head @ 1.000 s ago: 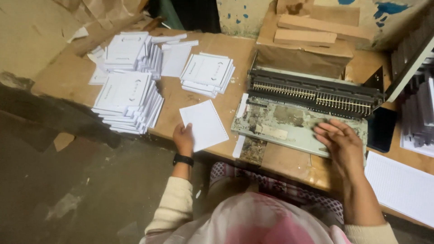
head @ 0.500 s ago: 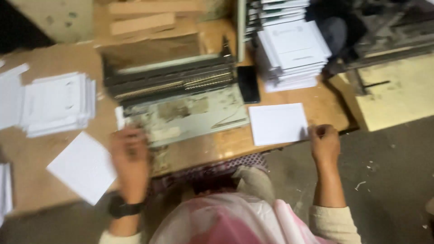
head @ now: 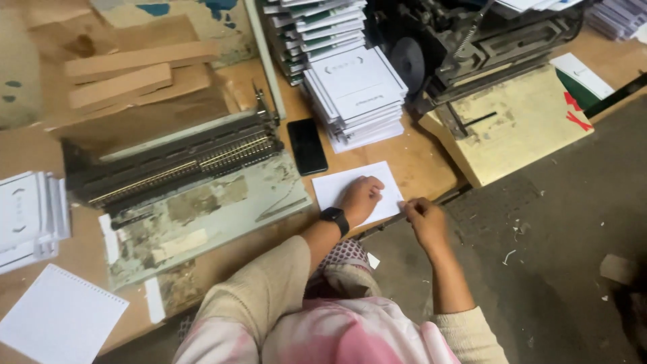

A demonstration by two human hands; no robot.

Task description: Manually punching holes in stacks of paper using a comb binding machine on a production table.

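A white sheet (head: 345, 183) lies at the table's front edge, just right of a black phone (head: 307, 145). My left hand (head: 360, 197), with a black watch on its wrist, has crossed over and lies on the sheet with curled fingers, pressing it down. My right hand (head: 423, 219) pinches the sheet's near right corner, which hangs over the table edge. A grey comb-punching machine (head: 182, 162) stands to the left of both hands.
A stack of white booklets (head: 357, 98) sits behind the sheet. A dark metal machine on a pale wooden board (head: 519, 114) stands at the right. Wooden strips (head: 128, 67) lie at the back left. A punched white sheet (head: 60, 320) and another booklet stack (head: 27, 216) lie at left.
The view has swung to the right. My left hand left the punching machine and came onto the white sheet. My right hand has stayed at the sheet's right edge.
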